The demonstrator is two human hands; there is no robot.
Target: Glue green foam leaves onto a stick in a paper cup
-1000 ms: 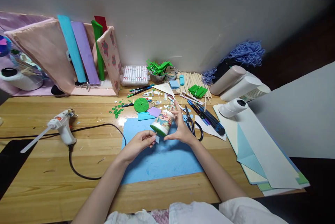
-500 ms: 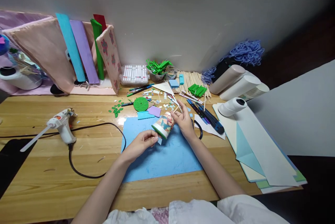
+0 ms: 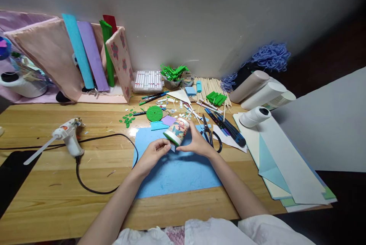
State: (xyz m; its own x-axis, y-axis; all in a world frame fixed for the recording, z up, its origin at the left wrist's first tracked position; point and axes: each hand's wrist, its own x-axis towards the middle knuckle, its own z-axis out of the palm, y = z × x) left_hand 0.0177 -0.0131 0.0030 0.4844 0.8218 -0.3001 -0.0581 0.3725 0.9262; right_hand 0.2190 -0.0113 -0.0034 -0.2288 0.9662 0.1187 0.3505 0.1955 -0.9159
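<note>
A printed paper cup (image 3: 178, 130) with a white band and a green end is tilted above the blue sheet (image 3: 174, 180). My right hand (image 3: 198, 142) grips it from the right, fingers behind the cup and thumb near its lower end. Close to the green end, my left hand (image 3: 156, 154) pinches a small pale blue piece of paper (image 3: 173, 148). Whether that piece touches the cup I cannot tell. Black-handled scissors (image 3: 208, 132) lie just right of my right hand. A green disc (image 3: 154, 113) and a purple paper piece (image 3: 169, 120) lie behind the cup.
A glue gun (image 3: 68, 136) stands on the left, its cable (image 3: 97, 192) looping towards the blue sheet. Pens, a utility knife (image 3: 235, 134) and paper sheets (image 3: 288, 168) lie on the right. Markers (image 3: 147, 81), wooden sticks (image 3: 211, 86) and a pink divider box (image 3: 120, 65) line the back.
My right hand has shifted its hold from the cup's upper end to its side, thumb now lower. The cup has moved slightly left and up, and the scissors show more fully.
</note>
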